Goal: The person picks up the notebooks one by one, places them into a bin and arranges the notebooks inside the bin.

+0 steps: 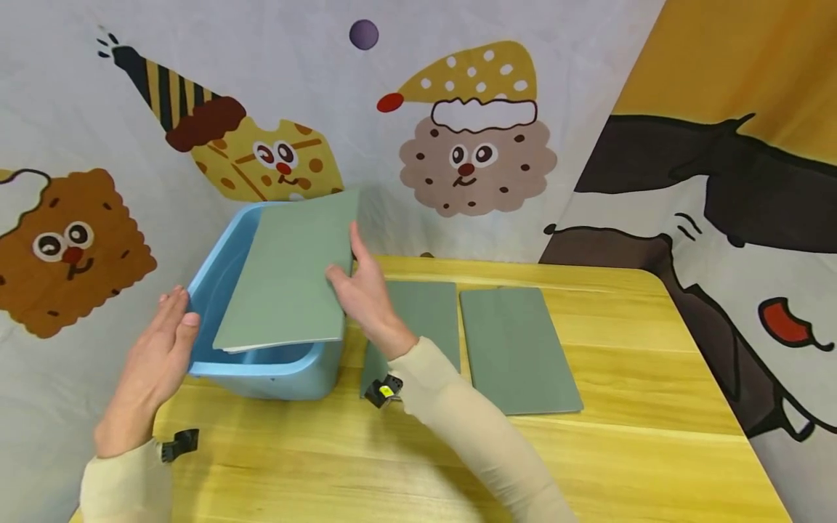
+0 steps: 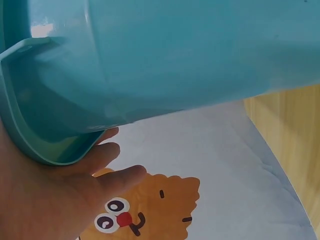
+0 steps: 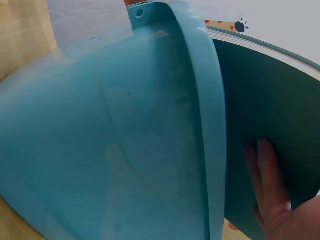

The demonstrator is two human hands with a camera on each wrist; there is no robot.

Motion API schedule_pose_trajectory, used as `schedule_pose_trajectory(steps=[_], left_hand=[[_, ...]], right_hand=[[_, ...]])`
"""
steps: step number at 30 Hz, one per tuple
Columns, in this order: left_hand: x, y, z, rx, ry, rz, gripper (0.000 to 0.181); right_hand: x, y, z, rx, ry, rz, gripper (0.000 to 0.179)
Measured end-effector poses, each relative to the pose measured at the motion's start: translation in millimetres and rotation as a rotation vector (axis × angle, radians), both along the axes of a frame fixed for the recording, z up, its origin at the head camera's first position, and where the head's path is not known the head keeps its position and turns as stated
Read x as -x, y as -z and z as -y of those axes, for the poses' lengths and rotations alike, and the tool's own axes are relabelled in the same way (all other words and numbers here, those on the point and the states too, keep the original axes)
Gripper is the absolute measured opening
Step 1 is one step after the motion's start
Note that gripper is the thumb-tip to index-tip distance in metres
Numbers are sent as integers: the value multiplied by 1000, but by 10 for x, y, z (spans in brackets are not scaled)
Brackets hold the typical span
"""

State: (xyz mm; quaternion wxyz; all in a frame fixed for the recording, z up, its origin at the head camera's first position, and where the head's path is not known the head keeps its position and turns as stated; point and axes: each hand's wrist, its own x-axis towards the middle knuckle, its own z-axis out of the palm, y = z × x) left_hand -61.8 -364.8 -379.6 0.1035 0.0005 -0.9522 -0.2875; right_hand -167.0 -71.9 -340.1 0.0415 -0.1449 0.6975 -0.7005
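A light blue plastic bin (image 1: 281,383) stands at the left of the wooden table. Over its opening lies a tilted grey-green notebook (image 1: 288,269), white page edges showing at the near side. My right hand (image 1: 371,298) holds this notebook by its right edge, thumb on the cover and fingers beneath. In the right wrist view those fingers (image 3: 272,172) spread against the dark underside, beside the bin's rim (image 3: 207,100). My left hand (image 1: 153,356) rests against the bin's left rim with its fingers extended. From the left wrist, the palm meets the rim's outer lip (image 2: 60,162).
Two more grey-green notebooks lie flat on the table (image 1: 654,378) right of the bin: a nearer one (image 1: 428,312), partly behind my right arm, and another (image 1: 519,349) beside it. A cloth printed with cartoon figures (image 1: 477,167) hangs along the back and sides.
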Motion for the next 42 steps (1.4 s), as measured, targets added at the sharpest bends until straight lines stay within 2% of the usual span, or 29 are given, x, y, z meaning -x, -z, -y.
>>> schedule_pose_trajectory(steps=[10, 17, 29, 37, 40, 42], left_hand=[[-22, -1, -50, 13, -15, -6, 69], [-25, 5, -50, 11, -27, -12, 69], [-25, 1, -68, 12, -15, -11, 68], [-17, 5, -44, 4, -8, -8, 68], [-15, 0, -48, 6, -10, -6, 69], [-11, -5, -57, 14, -13, 2, 70]], right_hand=[[29, -53, 139, -97, 3, -46, 78], [4, -57, 267, -206, -50, -91, 77], [-49, -8, 417, -251, -107, -41, 78], [-58, -15, 528, -209, -185, 10, 76], [-50, -23, 531, -263, -233, 16, 74], [-38, -35, 521, -351, -275, -26, 71]])
